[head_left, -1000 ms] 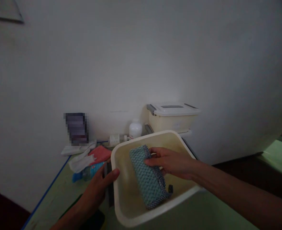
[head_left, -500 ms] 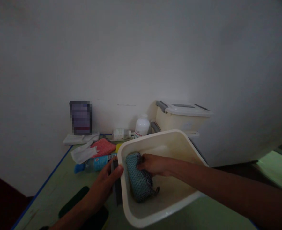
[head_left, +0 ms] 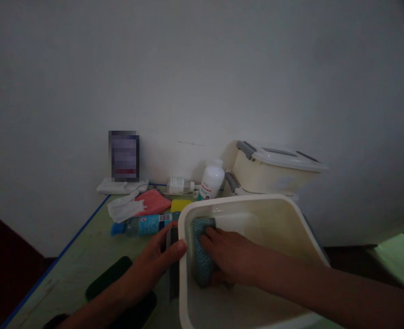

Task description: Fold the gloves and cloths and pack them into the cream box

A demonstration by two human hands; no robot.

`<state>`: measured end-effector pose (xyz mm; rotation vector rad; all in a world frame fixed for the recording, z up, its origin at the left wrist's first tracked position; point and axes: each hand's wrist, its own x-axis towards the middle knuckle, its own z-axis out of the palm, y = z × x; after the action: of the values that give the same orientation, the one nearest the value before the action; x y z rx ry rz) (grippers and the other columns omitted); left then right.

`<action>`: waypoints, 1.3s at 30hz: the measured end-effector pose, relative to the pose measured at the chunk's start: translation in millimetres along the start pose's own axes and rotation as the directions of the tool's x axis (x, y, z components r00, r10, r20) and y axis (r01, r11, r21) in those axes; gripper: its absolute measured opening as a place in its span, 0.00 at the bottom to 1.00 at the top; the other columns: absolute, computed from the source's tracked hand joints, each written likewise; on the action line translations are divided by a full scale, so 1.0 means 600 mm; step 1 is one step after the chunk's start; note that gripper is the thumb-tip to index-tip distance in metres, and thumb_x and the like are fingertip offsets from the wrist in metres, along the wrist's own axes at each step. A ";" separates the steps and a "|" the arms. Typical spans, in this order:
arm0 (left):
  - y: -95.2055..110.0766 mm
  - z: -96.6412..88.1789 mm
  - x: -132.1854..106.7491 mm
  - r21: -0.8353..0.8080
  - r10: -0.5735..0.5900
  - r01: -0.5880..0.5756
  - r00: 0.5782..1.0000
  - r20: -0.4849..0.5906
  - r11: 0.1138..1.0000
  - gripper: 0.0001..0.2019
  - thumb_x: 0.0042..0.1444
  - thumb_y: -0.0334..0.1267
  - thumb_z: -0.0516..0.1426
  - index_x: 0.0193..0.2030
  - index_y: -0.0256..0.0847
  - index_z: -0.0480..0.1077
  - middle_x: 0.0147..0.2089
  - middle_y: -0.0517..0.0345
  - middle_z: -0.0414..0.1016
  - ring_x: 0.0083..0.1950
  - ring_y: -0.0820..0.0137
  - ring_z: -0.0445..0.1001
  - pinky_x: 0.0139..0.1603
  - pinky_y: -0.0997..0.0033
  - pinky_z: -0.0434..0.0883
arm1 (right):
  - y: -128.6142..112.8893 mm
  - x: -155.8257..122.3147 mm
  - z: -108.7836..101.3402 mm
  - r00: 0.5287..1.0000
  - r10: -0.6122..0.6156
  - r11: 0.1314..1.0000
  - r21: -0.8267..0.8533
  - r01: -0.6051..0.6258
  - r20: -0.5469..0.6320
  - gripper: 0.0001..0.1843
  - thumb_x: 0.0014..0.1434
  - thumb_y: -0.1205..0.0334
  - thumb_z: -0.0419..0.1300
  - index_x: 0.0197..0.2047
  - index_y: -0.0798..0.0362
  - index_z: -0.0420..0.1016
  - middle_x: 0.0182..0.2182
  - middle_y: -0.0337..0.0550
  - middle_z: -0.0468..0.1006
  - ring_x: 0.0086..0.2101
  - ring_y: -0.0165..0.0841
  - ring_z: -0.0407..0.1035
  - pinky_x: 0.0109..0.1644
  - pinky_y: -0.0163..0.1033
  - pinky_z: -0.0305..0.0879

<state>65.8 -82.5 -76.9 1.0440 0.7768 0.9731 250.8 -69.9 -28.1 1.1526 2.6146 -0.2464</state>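
Teal and woven, the pouch (head_left: 202, 264) lies beneath our right hand (head_left: 234, 256), its fingers bent narrowly over it; we cannot tell whether they clasp or press. It rests inside the cream bin (head_left: 243, 199), along the left wall. Our left hand (head_left: 154, 260) grips that side, thumb on the rim, probably to steady it. Beyond lies a blue-labelled bottle (head_left: 149, 225).

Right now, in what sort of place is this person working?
Probably an indoor storage or cleaning corner, at home or work I cannot tell: a lidded storage box by a pale wall, an open bin and a green table.
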 end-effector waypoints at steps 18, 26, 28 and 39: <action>0.001 0.003 0.004 -0.065 -0.003 -0.002 0.998 -0.065 0.998 0.23 0.46 0.50 0.63 0.48 0.42 0.69 0.46 0.52 0.77 0.47 0.59 0.74 0.47 0.65 0.70 | 0.008 0.007 0.002 0.979 -0.181 0.983 -0.033 0.179 -0.095 0.25 0.52 0.57 0.63 0.50 0.61 0.70 0.55 0.62 0.64 0.56 0.50 0.58 0.55 0.49 0.62; -0.003 -0.006 -0.001 -0.084 -0.048 0.042 0.996 -0.075 0.996 0.27 0.46 0.50 0.63 0.51 0.43 0.67 0.36 0.54 0.79 0.40 0.60 0.77 0.41 0.66 0.72 | 0.014 -0.021 -0.010 0.965 -0.185 0.982 0.000 0.188 -0.186 0.22 0.54 0.58 0.61 0.51 0.58 0.70 0.55 0.57 0.64 0.55 0.47 0.59 0.56 0.49 0.60; -0.001 -0.010 -0.001 -0.085 -0.075 0.067 0.993 -0.087 0.994 0.28 0.45 0.52 0.63 0.52 0.44 0.67 0.33 0.56 0.79 0.37 0.61 0.77 0.38 0.67 0.73 | 0.021 -0.039 -0.024 0.967 -0.155 0.987 0.018 0.162 -0.204 0.20 0.56 0.59 0.59 0.51 0.56 0.70 0.55 0.55 0.65 0.55 0.44 0.59 0.58 0.49 0.58; 0.054 0.084 0.034 -0.085 -0.120 0.111 0.988 -0.098 0.990 0.20 0.50 0.48 0.60 0.49 0.44 0.71 0.37 0.55 0.81 0.38 0.62 0.78 0.35 0.70 0.73 | 0.100 -0.143 -0.068 0.978 0.134 0.987 0.107 -0.118 -0.160 0.19 0.58 0.59 0.56 0.51 0.56 0.72 0.50 0.54 0.71 0.50 0.44 0.65 0.57 0.49 0.58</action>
<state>109.2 -75.0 -31.4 0.8758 0.8673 0.9562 343.3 -79.1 34.8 1.4239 2.6836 -0.2640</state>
